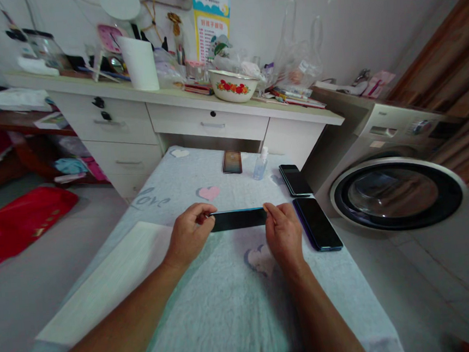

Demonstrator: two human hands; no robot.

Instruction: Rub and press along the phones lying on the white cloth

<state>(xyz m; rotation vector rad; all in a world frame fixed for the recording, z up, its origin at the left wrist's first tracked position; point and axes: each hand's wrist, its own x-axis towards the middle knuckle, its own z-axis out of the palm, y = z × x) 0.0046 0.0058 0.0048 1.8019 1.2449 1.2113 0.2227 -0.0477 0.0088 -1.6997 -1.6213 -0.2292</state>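
A dark smartphone [239, 219] is held sideways above the cloth-covered table [214, 320], one end in each hand. My left hand [192, 230] pinches its left end between thumb and fingers. At the other end, my right hand [283, 229] grips it the same way. Just right of that hand lies a second black phone [320, 224], screen up. Behind it rests another dark phone [295, 180], which looks stacked on something thin. A small clear spray bottle [260, 164] stands farther back, near a brown, partly blurred flat item [232, 162].
A pale flat board or sheet [108, 280] lies along the table's left side. Beyond the table stands a white desk [208, 118] with a flowered enamel bowl [235, 86] and a white paper roll [139, 64]. To the right is a washing machine [386, 130]. A red bag [25, 221] is at left.
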